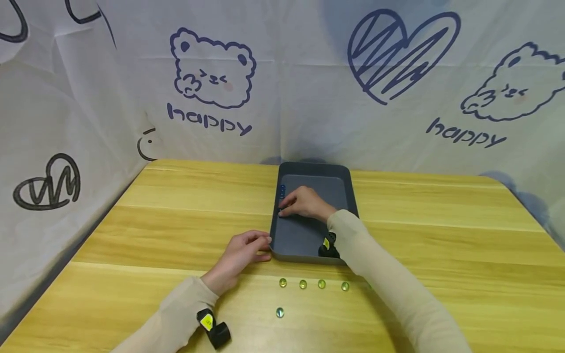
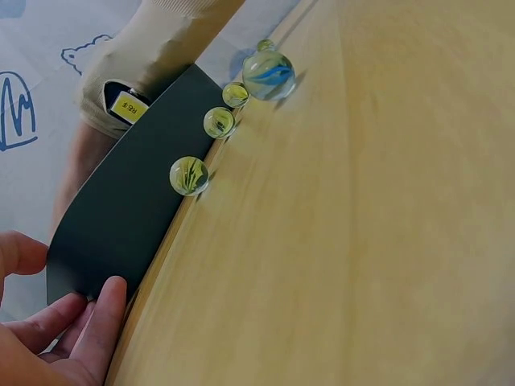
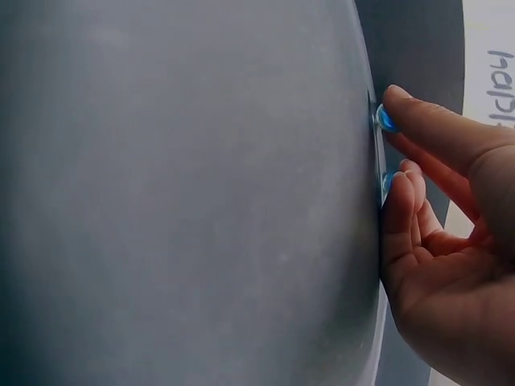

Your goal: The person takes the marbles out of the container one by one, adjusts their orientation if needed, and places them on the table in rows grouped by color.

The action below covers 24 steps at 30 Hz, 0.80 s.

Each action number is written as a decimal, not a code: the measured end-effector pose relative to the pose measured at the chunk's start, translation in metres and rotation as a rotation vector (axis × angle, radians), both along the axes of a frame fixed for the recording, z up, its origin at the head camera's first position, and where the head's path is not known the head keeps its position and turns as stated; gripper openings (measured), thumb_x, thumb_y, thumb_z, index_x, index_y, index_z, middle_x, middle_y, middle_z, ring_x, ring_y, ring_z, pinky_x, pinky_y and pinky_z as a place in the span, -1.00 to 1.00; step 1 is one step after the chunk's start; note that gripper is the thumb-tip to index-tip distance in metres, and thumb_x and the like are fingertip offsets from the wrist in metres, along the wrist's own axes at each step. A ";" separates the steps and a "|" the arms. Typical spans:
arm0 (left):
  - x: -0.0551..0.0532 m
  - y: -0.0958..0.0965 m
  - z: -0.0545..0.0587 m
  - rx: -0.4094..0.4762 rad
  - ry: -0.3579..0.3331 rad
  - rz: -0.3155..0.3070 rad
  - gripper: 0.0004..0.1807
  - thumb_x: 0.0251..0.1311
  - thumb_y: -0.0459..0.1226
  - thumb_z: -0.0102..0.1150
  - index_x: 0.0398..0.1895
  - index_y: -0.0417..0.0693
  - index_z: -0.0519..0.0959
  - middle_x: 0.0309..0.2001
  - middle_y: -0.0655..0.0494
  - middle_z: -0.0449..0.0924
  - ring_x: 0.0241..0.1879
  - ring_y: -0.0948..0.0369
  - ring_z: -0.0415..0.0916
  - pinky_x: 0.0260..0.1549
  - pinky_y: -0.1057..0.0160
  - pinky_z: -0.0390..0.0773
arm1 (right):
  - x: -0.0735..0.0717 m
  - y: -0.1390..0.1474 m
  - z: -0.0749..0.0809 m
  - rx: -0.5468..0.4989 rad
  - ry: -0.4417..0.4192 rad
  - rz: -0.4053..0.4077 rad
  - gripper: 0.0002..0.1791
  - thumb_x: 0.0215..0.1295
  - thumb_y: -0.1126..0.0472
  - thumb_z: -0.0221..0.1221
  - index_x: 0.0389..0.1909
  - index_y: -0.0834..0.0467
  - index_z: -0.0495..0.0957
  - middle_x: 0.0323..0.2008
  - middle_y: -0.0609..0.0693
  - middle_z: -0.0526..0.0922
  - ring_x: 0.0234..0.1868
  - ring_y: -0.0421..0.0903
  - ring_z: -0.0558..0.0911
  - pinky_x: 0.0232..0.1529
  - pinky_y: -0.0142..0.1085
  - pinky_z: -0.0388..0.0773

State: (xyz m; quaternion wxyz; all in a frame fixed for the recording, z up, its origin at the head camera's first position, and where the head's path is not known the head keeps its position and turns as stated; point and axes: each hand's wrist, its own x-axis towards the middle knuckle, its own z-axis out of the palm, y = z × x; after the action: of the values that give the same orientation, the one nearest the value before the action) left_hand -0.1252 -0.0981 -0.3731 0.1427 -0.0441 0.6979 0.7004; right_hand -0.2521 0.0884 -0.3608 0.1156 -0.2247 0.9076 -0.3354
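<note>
A dark grey tray [image 1: 309, 258] lies lengthwise on the table. Reaching into it, my right hand [image 1: 305, 203] pinches a blue marble [image 3: 387, 119] low against the left wall. Another blue marble [image 3: 389, 182] shows partly behind those fingers in the right wrist view. More blue marbles [image 1: 282, 191] line the same wall just beyond the hand. At the tray's near left corner, my left hand [image 1: 243, 250] rests its fingertips on the outer wall and rim, with relaxed fingers. In the left wrist view, one finger [image 2: 24, 253] meets the rim and others lie low on the wall.
Several yellow-green marbles [image 1: 302, 284] stand in a row on the table [image 1: 132, 235] before the tray, one partly behind the right sleeve [image 1: 393, 279]. Closer in sits a clear marble with a blue swirl [image 1: 280, 312]. A printed cloth [image 1: 300, 113] hangs behind the table.
</note>
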 end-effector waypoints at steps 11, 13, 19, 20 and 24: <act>0.000 0.000 -0.002 -0.006 0.010 -0.003 -0.70 0.33 -0.37 0.03 0.02 -0.42 0.52 -0.07 -0.20 0.53 -0.19 0.15 0.56 -0.15 0.20 0.68 | 0.001 0.004 0.000 -0.104 -0.062 -0.042 -0.76 0.13 0.18 0.39 -0.19 0.19 0.74 -0.19 0.01 0.73 -0.24 -0.18 0.58 -0.29 -0.42 0.48; 0.000 0.000 -0.001 -0.008 0.013 -0.008 -0.70 0.33 -0.37 0.03 0.02 -0.43 0.51 -0.07 -0.20 0.53 -0.18 0.14 0.56 -0.14 0.20 0.68 | 0.001 0.005 0.001 -0.115 -0.073 -0.038 -0.75 0.14 0.18 0.38 -0.17 0.19 0.74 -0.20 0.01 0.73 -0.28 -0.18 0.60 -0.30 -0.41 0.52; 0.001 0.000 -0.002 -0.005 0.021 -0.016 -0.69 0.33 -0.37 0.03 0.02 -0.44 0.51 -0.07 -0.20 0.52 -0.18 0.14 0.56 -0.14 0.19 0.68 | 0.001 0.010 0.004 -0.160 -0.126 -0.026 -0.75 0.17 0.22 0.35 -0.14 0.22 0.72 -0.25 0.02 0.73 -0.36 -0.15 0.66 -0.32 -0.32 0.66; 0.001 0.000 -0.002 -0.005 0.022 -0.014 -0.69 0.33 -0.36 0.03 0.02 -0.43 0.51 -0.07 -0.20 0.52 -0.18 0.14 0.56 -0.14 0.19 0.68 | 0.001 0.011 0.005 -0.164 -0.129 -0.027 -0.75 0.18 0.22 0.35 -0.13 0.22 0.72 -0.25 0.03 0.73 -0.36 -0.14 0.66 -0.32 -0.31 0.66; 0.001 0.001 -0.003 -0.003 0.020 -0.005 -0.70 0.33 -0.37 0.03 0.02 -0.44 0.51 -0.07 -0.20 0.52 -0.19 0.15 0.56 -0.15 0.19 0.68 | 0.002 0.017 0.013 -0.176 -0.129 -0.038 -0.72 0.21 0.18 0.32 -0.09 0.21 0.71 -0.15 0.05 0.71 -0.35 -0.10 0.67 -0.30 -0.28 0.66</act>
State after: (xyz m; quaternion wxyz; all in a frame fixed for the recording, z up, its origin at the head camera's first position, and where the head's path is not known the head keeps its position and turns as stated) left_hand -0.1242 -0.0972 -0.3761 0.1374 -0.0355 0.7006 0.6993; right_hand -0.2500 0.1051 -0.3474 0.1472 -0.1946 0.8695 -0.4295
